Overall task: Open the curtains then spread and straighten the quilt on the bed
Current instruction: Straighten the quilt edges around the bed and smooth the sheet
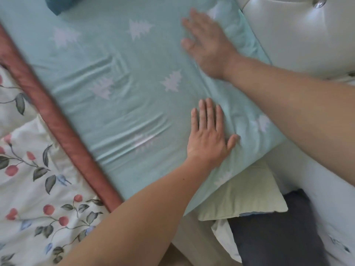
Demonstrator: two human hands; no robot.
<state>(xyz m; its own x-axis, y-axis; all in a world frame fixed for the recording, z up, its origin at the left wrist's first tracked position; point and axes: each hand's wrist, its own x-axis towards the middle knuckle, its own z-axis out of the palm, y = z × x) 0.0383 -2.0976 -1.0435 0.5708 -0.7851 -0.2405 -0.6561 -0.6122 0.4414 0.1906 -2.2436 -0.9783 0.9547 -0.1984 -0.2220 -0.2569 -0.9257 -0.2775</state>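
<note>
Head view is showing, at the far left, the floral quilt (38, 189) lying rumpled on the bed, its pink border (57, 121) running diagonally beside the mint tree-print sheet (115, 83). Left hand (208, 139) is pressing flat on the sheet, fingers (209, 114) straight and released. Right hand (207, 47) is lying flat likewise, near the padded white headboard (297, 35).

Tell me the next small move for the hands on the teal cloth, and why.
Probably sweep the left hand leftward over the teal cloth toward the pink border. Both hands lie flat, the right hand near the headboard, while ridged wrinkles remain just left of the left hand.
</note>
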